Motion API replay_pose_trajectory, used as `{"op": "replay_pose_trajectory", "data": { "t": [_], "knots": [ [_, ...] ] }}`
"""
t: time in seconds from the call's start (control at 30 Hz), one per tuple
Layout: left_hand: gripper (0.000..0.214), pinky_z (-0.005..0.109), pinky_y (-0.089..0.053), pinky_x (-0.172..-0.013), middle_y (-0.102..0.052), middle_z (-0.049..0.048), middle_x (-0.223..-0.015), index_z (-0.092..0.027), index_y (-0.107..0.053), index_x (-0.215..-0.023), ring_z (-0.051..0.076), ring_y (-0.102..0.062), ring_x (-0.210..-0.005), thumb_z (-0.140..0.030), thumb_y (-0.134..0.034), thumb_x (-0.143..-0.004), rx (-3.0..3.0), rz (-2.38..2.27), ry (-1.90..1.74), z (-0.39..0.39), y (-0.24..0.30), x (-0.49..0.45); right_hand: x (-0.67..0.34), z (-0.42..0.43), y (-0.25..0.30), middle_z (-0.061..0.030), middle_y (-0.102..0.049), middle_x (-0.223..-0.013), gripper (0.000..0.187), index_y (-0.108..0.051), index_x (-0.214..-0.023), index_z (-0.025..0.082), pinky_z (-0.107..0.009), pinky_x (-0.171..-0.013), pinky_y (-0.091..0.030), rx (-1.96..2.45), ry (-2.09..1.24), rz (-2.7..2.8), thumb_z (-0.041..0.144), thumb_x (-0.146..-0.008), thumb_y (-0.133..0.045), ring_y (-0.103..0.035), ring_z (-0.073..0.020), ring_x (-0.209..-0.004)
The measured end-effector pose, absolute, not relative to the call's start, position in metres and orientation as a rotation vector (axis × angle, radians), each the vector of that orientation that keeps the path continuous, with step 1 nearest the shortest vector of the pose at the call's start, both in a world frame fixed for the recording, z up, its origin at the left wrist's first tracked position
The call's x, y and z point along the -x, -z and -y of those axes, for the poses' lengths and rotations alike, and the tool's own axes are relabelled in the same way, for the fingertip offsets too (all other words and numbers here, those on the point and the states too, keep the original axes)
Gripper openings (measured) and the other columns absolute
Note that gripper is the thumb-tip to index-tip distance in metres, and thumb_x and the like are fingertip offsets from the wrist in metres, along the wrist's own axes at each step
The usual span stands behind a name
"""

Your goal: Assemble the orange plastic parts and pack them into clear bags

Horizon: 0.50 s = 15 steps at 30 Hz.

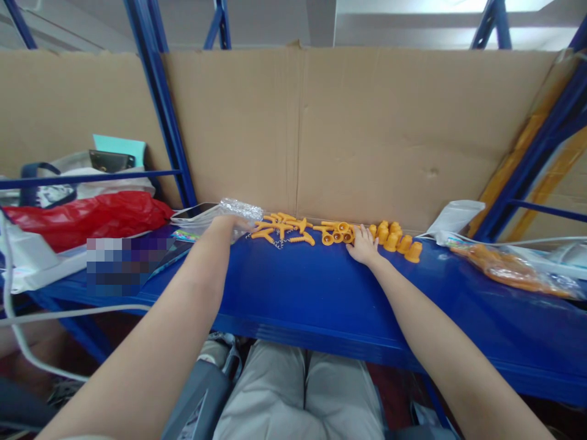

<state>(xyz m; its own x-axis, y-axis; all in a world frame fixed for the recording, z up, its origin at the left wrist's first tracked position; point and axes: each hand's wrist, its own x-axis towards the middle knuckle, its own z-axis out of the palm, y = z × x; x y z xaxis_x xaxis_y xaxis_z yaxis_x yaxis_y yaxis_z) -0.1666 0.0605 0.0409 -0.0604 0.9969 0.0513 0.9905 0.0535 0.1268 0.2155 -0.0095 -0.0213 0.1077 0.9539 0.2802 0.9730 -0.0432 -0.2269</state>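
Small orange plastic parts lie in a row on the blue shelf against a cardboard wall: T-shaped pieces, ring-shaped pieces and cone-shaped caps. My left hand reaches to the left end of the row and rests on a clear plastic bag; its fingers are mostly hidden. My right hand lies on the shelf between the rings and the caps, fingers stretched toward the parts, holding nothing.
A red bag, white bags and a phone crowd the shelf's left end. A clear bag of orange parts and a white pouch lie at the right. Blue rack posts stand on both sides. White cables hang left.
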Motion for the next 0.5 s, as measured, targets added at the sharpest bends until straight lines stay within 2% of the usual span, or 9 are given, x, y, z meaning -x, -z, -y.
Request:
{"op": "replay_pose_trajectory", "data": {
  "t": [0.13,0.27,0.5],
  "knots": [
    [0.070,0.039,-0.048,-0.095,-0.055,0.0147,-0.139,-0.019,-0.056,-0.134,0.034,-0.053,-0.124,-0.055,-0.066,-0.075,-2.073,-2.275,-0.008,-0.061,-0.037,0.167,-0.216,0.009,0.022,-0.0146,-0.019,-0.159,0.066,-0.026,-0.150,0.017,-0.060,-0.113,-0.021,2.047,0.074,1.896,0.033,-0.088,-0.042,-0.017,-0.0319,-0.146],
    [0.061,0.029,-0.043,-0.100,-0.052,0.0146,-0.141,-0.013,-0.054,-0.135,0.028,-0.050,-0.129,-0.042,-0.057,-0.082,-2.192,-2.319,-0.060,-0.063,-0.031,0.167,-0.217,0.009,0.022,-0.0156,-0.018,-0.160,0.066,-0.026,-0.150,0.016,-0.061,-0.113,-0.019,2.033,0.056,1.899,0.033,-0.088,-0.041,-0.015,-0.0323,-0.146],
    [0.071,0.030,-0.045,-0.095,-0.060,0.0121,-0.133,-0.016,-0.062,-0.128,0.031,-0.055,-0.123,-0.061,-0.060,-0.073,-2.153,-2.341,-0.123,-0.060,-0.025,0.169,-0.216,0.010,0.021,-0.0161,-0.018,-0.160,0.065,-0.027,-0.150,0.015,-0.062,-0.113,-0.016,2.035,0.021,1.898,0.032,-0.089,-0.041,-0.015,-0.0324,-0.146]
  ]
}}
